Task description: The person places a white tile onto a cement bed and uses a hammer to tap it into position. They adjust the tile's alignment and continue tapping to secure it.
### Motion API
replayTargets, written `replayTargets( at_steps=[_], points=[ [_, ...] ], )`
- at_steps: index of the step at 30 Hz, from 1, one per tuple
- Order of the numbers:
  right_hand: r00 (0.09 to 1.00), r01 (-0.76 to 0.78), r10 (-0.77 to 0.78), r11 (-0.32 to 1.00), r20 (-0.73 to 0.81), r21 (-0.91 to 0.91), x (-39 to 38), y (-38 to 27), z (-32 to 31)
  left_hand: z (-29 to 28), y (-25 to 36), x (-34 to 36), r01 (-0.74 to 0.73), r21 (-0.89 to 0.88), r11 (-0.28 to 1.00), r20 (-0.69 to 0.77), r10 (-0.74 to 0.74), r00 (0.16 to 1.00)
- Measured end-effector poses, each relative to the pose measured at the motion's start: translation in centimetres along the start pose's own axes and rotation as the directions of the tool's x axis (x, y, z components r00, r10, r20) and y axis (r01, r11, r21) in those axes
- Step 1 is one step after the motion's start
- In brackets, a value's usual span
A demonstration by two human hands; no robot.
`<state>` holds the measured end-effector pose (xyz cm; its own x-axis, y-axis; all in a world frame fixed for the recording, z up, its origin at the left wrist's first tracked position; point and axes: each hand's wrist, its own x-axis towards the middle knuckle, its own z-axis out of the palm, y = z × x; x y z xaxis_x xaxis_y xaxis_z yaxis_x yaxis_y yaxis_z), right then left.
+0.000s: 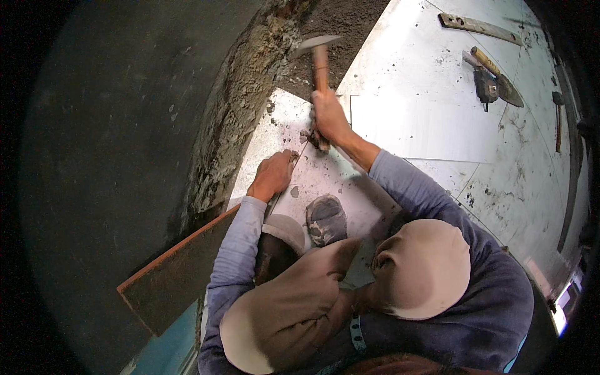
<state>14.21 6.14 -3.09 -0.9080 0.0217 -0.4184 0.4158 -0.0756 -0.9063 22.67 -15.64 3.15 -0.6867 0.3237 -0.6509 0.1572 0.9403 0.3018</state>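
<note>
We see a pale tiled floor (406, 69) meeting dark soil (340, 22) beyond the hammer (321, 65). The right hand (330, 115) closes round the hammer's mid-handle, perhaps for control. Below left of the hammer, the left hand (273, 175) curls beside a tile seam, seemingly bracing; we cannot tell whether it pinches anything. We make out no containers.

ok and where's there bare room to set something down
The widest bare patch is the white tile, between the right sleeve and the black tool beside the trowel. A lightly specked strip lies between the dark soil and the level. It's crowded around the right hand, hammer, left hand and foot.
</note>
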Motion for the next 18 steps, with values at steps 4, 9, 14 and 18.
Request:
replayTargets(
  at_steps=[4,9,14,18],
  points=[
    [0.993,-0.019,0.048,0.967,0.108,-0.253,-0.6,-0.7,-0.4,-0.2,0.2,0.0,0.068,-0.023,0.997,0.032,-0.068,0.997],
    [0.997,-0.081,0.08,0.996,0.014,0.026,-2.4,-3.1,-0.5,0.8,-0.2,0.2,0.018,-0.032,0.999,-0.021,-0.018,1.0],
    [0.982,-0.175,0.164,0.977,0.094,0.123,-2.1,-3.5,-1.4,1.5,-0.3,0.7,0.007,-0.002,1.0,-0.054,-0.008,0.999],
    [0.873,-0.331,0.235,0.929,0.427,0.165,-1.6,-1.7,-0.3,1.4,-0.2,0.9,0.006,-0.004,1.0,-0.022,-0.006,1.0]
  ],
)
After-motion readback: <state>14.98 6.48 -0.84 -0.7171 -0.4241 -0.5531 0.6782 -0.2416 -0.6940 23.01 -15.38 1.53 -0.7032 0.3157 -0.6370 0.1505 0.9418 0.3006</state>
